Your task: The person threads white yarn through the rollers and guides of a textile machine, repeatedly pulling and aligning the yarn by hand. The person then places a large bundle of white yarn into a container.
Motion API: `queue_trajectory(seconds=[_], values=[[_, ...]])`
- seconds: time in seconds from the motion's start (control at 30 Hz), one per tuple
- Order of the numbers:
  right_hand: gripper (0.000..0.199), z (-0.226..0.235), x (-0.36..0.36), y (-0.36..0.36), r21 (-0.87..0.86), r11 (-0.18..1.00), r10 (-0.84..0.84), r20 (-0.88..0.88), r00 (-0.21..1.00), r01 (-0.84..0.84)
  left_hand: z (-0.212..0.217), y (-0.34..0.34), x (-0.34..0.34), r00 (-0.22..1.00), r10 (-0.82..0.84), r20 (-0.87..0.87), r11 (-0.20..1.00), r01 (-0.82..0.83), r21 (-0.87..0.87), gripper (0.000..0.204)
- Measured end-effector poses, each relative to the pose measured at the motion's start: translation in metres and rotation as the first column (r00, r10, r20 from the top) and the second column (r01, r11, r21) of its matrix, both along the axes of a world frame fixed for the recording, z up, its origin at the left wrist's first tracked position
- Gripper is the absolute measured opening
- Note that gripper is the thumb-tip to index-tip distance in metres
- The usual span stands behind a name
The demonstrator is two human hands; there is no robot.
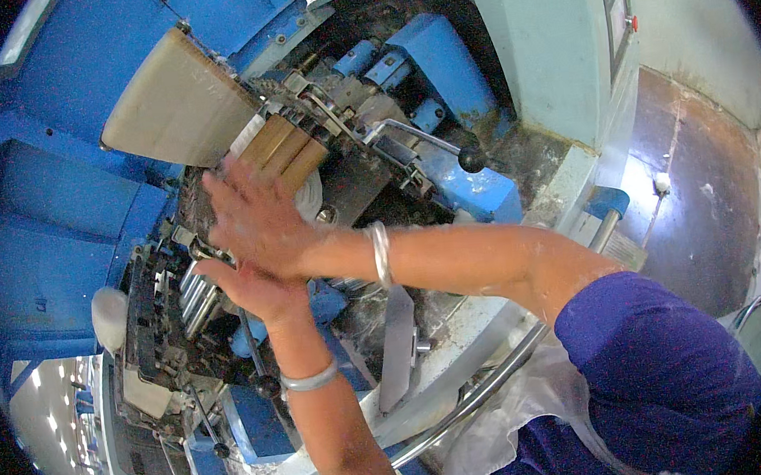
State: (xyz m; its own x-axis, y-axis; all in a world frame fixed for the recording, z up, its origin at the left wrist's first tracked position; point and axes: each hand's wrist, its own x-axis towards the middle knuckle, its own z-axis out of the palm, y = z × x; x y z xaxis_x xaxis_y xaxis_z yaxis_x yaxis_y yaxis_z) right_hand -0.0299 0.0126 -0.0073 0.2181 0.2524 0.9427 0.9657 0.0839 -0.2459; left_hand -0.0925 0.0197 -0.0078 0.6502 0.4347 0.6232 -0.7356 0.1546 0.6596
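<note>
A row of tan, block-shaped pads [280, 148] is seen mounted on the blue machine, just at one o'clock from the right hand [252, 220], tilted with the long sides running up toward the right. Bright metal rollers [194, 294] are laid parallel at nine o'clock from the left hand [254, 289], slanted, touching its fingers.

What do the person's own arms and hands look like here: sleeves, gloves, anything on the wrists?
Both hands, left hand and right hand, are bare, no gloves. Each wrist carries a plain silver-coloured bangle: left bangle, right bangle. The forearms are uncovered; a short purple-blue sleeve covers the right upper arm.
</note>
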Motion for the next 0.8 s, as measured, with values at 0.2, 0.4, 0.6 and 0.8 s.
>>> queue_trajectory(seconds=[0.2, 0.4, 0.6, 0.8], values=[[0.075, -0.015, -0.049, 0.0, 0.062, 0.989, 0.15, -0.319, 0.936, -0.137, -0.005, 0.006, -0.004, 0.993, -0.027, 0.112, 0.999, 0.03, -0.021, 0.078], [0.067, 0.01, 0.038, 0.049, 0.179, 0.984, 0.041, -0.27, 0.962, 0.009, -0.017, 0.026, 0.001, 0.999, -0.009, -0.049, 0.998, 0.011, 0.059, 0.065], [0.063, 0.026, 0.053, 0.034, 0.288, 0.957, 0.123, -0.283, 0.951, -0.038, -0.03, 0.037, 0.009, 0.856, 0.499, -0.135, 0.865, -0.481, 0.142, 0.026], [0.048, 0.031, 0.063, -0.011, 0.31, 0.866, 0.466, -0.219, 0.857, -0.392, -0.023, 0.061, 0.001, 0.731, 0.675, -0.096, 0.736, -0.659, 0.157, 0.011]])
